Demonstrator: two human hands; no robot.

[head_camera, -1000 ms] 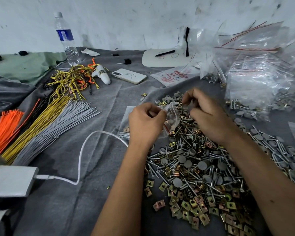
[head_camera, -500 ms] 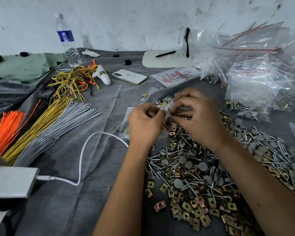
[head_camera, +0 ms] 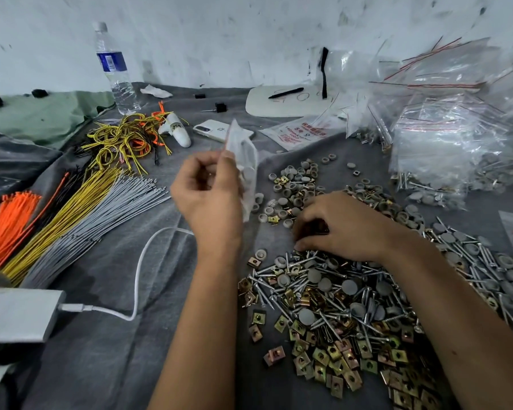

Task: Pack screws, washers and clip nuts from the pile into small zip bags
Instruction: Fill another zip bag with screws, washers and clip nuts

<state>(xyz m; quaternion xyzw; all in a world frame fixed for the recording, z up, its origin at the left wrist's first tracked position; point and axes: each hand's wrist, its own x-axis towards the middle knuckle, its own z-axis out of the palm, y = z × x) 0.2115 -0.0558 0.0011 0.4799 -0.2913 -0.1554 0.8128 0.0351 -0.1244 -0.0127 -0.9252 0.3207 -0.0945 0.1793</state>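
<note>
- Small zip bag (head_camera: pixel 245 164) pinched upright in left hand (head_camera: pixel 209 196), raised just left of the hardware pile (head_camera: pixel 338 297).
- Right hand (head_camera: pixel 341 226) down on pile's far edge, fingers (head_camera: pixel 304 220) curled around small parts.
- Filled bags (head_camera: pixel 444 149) heaped beyond pile; wire bundles (head_camera: pixel 71 208) well left.

Grey cloth (head_camera: pixel 107 350), orange ties (head_camera: pixel 9 223), yellow wires (head_camera: pixel 62 214), blue-labelled bottle (head_camera: pixel 114 66).
</note>
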